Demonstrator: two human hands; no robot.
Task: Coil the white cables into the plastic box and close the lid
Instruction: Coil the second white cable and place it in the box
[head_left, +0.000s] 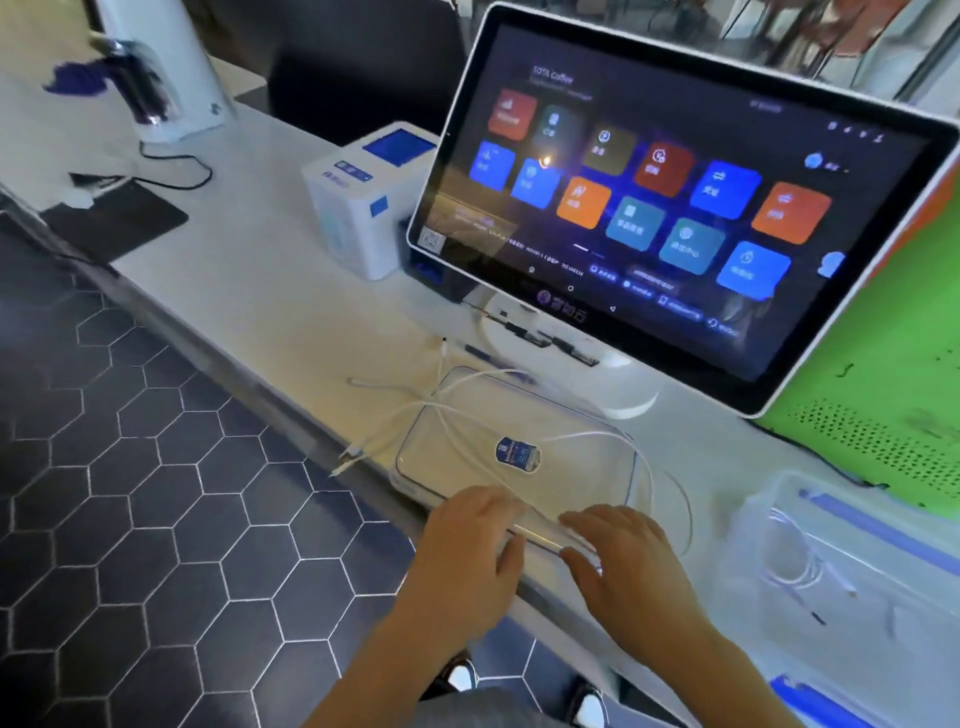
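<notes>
White cables (457, 410) drape over clear lid (571, 415) — both hands (470, 540) (623, 556) apparently pinching blurred near rim, fingertips hidden.

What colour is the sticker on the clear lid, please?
Blue and white sticker, seen in the head view.

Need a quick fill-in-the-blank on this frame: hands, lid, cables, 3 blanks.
Both hands, left hand and right hand, grip the near edge of the clear ____.
The sticker on the lid is mostly ____ in colour.
The white cables lie ____ the lid.

Missing words: lid; blue; over
</notes>
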